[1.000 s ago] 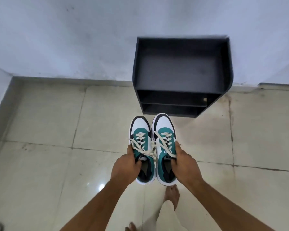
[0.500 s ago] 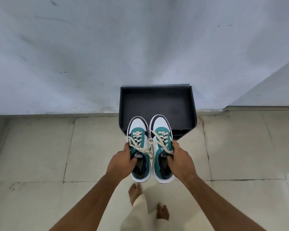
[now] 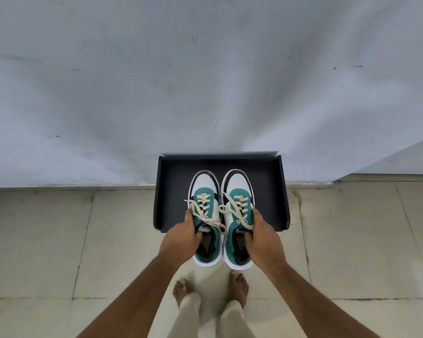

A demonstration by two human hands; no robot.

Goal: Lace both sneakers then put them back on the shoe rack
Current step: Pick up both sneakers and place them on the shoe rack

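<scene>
Two white, teal and black sneakers with cream laces are held side by side over the black shoe rack (image 3: pixel 172 181). My left hand (image 3: pixel 181 236) grips the left sneaker (image 3: pixel 205 189) at its collar, thumb inside the opening. My right hand (image 3: pixel 263 236) grips the right sneaker (image 3: pixel 238 185) the same way. Their toes point toward the wall and lie over the rack's top shelf, while the heels stick out past its front edge. Whether the soles touch the shelf I cannot tell. Loose lace ends drape across both tongues.
The rack stands against a grey-white wall (image 3: pixel 205 81) on a beige tiled floor (image 3: pixel 120 240). My bare feet (image 3: pixel 238 285) stand just in front of the rack, below the sneakers. A wall corner juts in at the right (image 3: pixel 401 159).
I have stepped up to the rack and now look down on it. Both hands have carried the sneakers forward from in front of the rack to over its top shelf.
</scene>
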